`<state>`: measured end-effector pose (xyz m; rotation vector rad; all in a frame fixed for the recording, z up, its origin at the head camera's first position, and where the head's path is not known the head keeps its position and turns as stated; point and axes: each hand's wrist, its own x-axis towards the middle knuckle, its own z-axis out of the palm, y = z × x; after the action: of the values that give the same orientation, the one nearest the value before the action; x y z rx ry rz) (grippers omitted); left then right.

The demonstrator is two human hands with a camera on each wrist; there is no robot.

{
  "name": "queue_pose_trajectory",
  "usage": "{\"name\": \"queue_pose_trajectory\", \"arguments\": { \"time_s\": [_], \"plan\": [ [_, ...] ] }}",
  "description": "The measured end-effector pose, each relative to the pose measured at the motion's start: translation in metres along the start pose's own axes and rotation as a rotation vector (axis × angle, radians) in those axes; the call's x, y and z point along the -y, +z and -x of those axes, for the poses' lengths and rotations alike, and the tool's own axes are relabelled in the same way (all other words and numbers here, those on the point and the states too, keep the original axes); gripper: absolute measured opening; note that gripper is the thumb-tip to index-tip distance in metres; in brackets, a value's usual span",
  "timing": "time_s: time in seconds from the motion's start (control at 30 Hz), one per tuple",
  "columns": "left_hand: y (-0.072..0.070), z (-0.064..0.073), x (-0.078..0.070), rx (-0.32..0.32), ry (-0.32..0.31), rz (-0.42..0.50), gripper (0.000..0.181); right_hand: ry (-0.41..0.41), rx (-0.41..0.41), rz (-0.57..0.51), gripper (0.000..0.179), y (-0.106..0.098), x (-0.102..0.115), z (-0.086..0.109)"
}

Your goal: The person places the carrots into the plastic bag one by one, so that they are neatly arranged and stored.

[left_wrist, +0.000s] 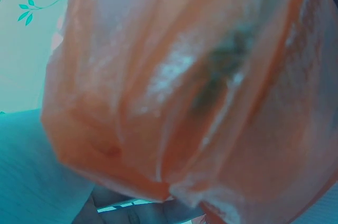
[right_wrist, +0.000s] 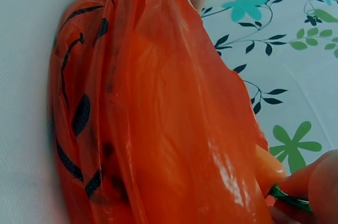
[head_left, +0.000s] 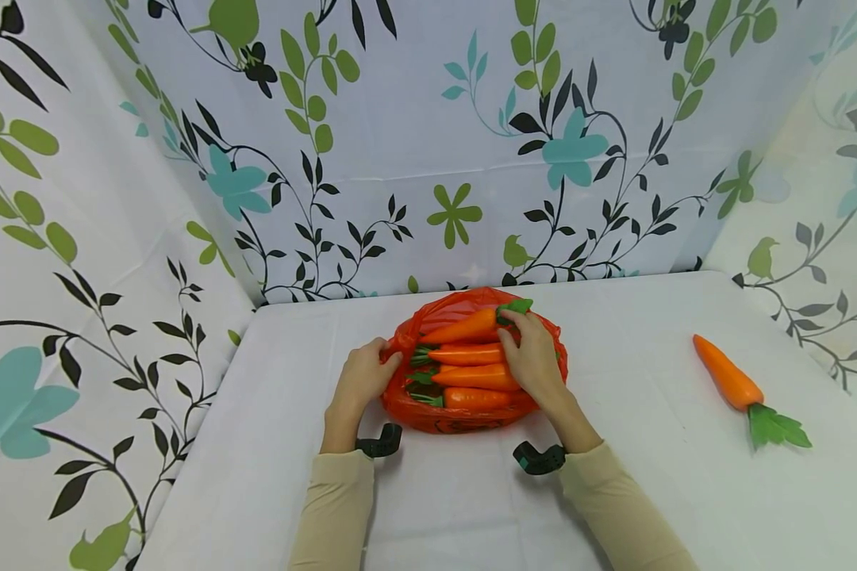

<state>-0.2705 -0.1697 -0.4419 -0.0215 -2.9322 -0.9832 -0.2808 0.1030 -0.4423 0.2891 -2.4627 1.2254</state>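
A red plastic bag (head_left: 428, 419) lies wide open on the table with several orange carrots inside, stacked side by side. My left hand (head_left: 364, 373) grips the bag's left rim. In the left wrist view the bag's film (left_wrist: 142, 102) fills most of the picture, so much of that hand is hidden. At the bag's right side, my right hand (head_left: 532, 355) pinches the topmost carrot (head_left: 464, 327) by its green leafy end. The right wrist view shows fingers (right_wrist: 323, 187) on its green stem (right_wrist: 290, 198) beside the bag's wall (right_wrist: 174, 108).
Another carrot (head_left: 728, 373) with green leaves lies apart on the right of the white table (head_left: 457, 507). Leaf-patterned cloth (head_left: 400, 143) hangs behind the table and along both sides. Dark wrist cameras (head_left: 539, 458) sit at both wrists.
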Motion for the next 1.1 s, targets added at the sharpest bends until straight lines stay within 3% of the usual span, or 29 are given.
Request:
{"name": "queue_pose_trajectory", "arguments": {
  "time_s": [0.17,0.4,0.6,1.1],
  "plan": [
    [0.001,-0.001,0.000,0.008,-0.011,-0.005,0.034,0.022,-0.011,0.060,0.034,-0.002,0.001,0.000],
    [0.001,0.000,-0.001,0.017,-0.024,-0.006,0.035,0.037,0.101,0.247,0.039,-0.004,0.002,0.001],
    [0.001,0.001,-0.003,0.020,-0.024,-0.008,0.035,0.013,0.117,0.352,0.039,-0.006,0.002,0.003],
    [0.001,0.000,-0.002,0.020,-0.021,-0.001,0.035,0.002,0.085,0.321,0.035,-0.019,0.007,0.001]
  ]
}}
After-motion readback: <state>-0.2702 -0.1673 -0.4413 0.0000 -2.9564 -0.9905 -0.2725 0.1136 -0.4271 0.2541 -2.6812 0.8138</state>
